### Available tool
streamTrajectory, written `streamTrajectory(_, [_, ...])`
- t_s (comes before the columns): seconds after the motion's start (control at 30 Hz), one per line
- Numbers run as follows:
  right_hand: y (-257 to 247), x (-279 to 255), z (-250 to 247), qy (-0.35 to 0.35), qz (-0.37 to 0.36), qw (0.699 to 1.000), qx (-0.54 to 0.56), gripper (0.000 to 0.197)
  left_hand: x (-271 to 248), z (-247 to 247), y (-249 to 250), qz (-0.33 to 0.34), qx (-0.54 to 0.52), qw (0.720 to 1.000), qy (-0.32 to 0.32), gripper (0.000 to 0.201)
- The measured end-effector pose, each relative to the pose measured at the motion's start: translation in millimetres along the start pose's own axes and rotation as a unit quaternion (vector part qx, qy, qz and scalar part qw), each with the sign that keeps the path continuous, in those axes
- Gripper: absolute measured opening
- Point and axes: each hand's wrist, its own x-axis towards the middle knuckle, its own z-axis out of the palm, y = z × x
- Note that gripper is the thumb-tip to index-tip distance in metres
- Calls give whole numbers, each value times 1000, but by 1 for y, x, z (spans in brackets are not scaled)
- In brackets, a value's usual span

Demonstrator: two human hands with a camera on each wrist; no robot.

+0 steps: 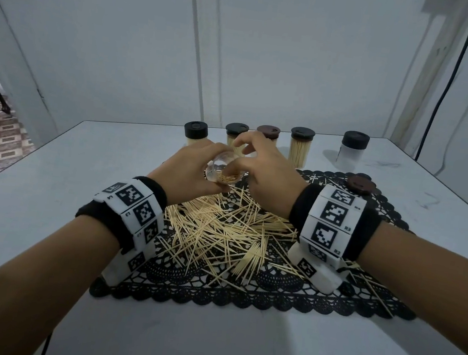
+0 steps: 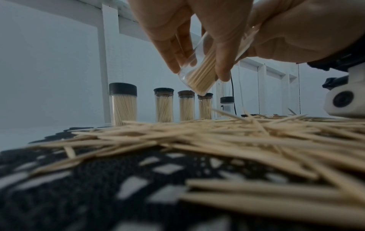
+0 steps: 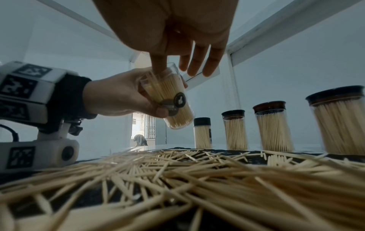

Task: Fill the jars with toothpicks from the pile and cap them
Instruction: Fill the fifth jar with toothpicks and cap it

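While my left hand [image 1: 186, 168] wraps its fingers and thumb round the clear jar [image 3: 169, 100], tilting it above the pile of toothpicks [image 1: 220, 228], my right hand [image 1: 268, 175] hovers at the jar's open mouth with one finger [image 3: 159, 64] poking down among the sticks inside and the others spread loose, holding nothing. Both are raised over the black lace mat [image 1: 271, 297] near the middle of the tabletop [image 1: 31, 211]. I judge the jar light, stiff and smooth-walled, so it could slide in my grip; taking it round the middle of the wall, as I do, seems the safest hold, away from the open rim. It looks already well stocked, though not packed. The toothpicks are thin, featherlight and springy, easy to scatter or snap, best gathered in small aligned bundles pinched near their middle. Along the tabletop's far edge stand four capped jars [image 1: 300, 147] full of toothpicks and one capped jar that looks empty [image 1: 353, 147]. A loose brown lid [image 1: 361, 184] lies on the mat's far right corner, probably meant for this jar.
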Motion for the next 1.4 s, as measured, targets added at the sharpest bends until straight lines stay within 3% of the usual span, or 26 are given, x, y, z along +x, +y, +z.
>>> streamTrajectory(0.17, [3,2,3,69,-5,994,89,44,0,1,0,-10,-1,1000,-6,51])
streamTrajectory(0.3, [12,4,-20,52,45,991,116,32,0,-1,0,-32,6,999,-21,57])
streamTrajectory(0.43, [36,3,-58,-38,113,991,63,31,0,-1,-1,-41,-1,999,-32,58])
streamTrajectory(0.53, [68,-2,-73,-131,159,978,-36,30,0,0,-2,-44,6,998,-39,59])
streamTrajectory(0.73, [120,-24,-66,-354,241,885,-183,36,0,-1,-1,-45,3,998,-37,55])
streamTrajectory(0.83, [132,-31,-55,-392,247,860,-216,37,1,-1,-1,-47,5,998,-39,55])
streamTrajectory(1.07, [134,-27,-41,-341,230,892,-185,36,0,0,-1,-52,4,998,-39,54])
streamTrajectory(1.17, [134,-25,-35,-340,218,897,-180,17,0,-1,-1,-51,6,998,-41,54])
streamTrajectory(1.27, [130,-23,-31,-338,208,901,-174,15,0,-1,0,-47,13,998,-41,53])
streamTrajectory(1.4, [122,-24,-30,-327,190,916,-136,30,0,-2,1,-46,11,998,-39,53])
